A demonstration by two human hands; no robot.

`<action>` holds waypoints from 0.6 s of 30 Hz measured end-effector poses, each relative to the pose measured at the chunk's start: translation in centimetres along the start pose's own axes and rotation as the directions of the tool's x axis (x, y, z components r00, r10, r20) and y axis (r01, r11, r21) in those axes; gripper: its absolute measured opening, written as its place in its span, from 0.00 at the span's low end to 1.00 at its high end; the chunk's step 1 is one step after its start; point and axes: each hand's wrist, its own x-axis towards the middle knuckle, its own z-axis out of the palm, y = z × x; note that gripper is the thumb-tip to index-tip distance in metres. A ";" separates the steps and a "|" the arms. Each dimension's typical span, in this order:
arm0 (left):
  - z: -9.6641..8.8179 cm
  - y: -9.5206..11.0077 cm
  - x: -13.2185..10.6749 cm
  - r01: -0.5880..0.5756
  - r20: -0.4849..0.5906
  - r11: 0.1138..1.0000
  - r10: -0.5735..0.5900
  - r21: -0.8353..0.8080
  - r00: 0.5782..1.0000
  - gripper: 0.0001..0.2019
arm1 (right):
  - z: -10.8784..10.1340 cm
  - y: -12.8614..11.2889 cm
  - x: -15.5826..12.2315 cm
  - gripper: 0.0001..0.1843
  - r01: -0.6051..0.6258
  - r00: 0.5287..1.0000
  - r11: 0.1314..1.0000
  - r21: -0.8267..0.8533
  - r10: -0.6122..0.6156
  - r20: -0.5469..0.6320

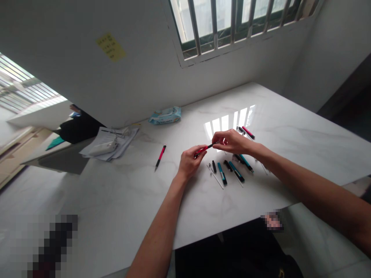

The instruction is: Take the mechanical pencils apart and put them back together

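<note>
Both hands hold one red and black pen point(204, 148) just above a white marble table point(121, 200). My left hand point(189, 162) is closed round its red barrel end. My right hand point(232, 141) pinches the black end with its fingertips. Right below the hands lie several pen parts: teal and black barrels point(222, 173), a thin white refill point(215, 176) and small black pieces. A whole red and black pen point(160, 156) lies alone to the left of my left hand. Another red pen piece point(248, 132) lies behind my right hand.
A blue pack of wipes point(165, 115) lies by the wall. A stack of papers with a white device on it point(108, 146) sits at the table's back left. A barred window point(232, 23) is above. The table's near edge runs under my forearms.
</note>
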 end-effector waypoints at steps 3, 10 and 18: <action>0.0 0.0 0.0 0.004 0.003 1.000 -0.004 0.012 1.000 0.11 | 0.1 0.1 0.1 0.18 -0.025 1.000 1.000 0.001 0.025 0.012; 0.0 -0.3 -0.1 0.014 -0.005 0.999 -0.014 0.036 1.000 0.11 | 0.3 0.5 0.1 0.17 -0.002 1.000 1.000 0.000 0.002 -0.001; 0.1 -0.1 -0.1 0.009 0.006 1.000 -0.009 0.014 1.000 0.12 | 0.2 0.0 0.1 0.17 0.005 1.000 1.000 -0.015 -0.005 0.010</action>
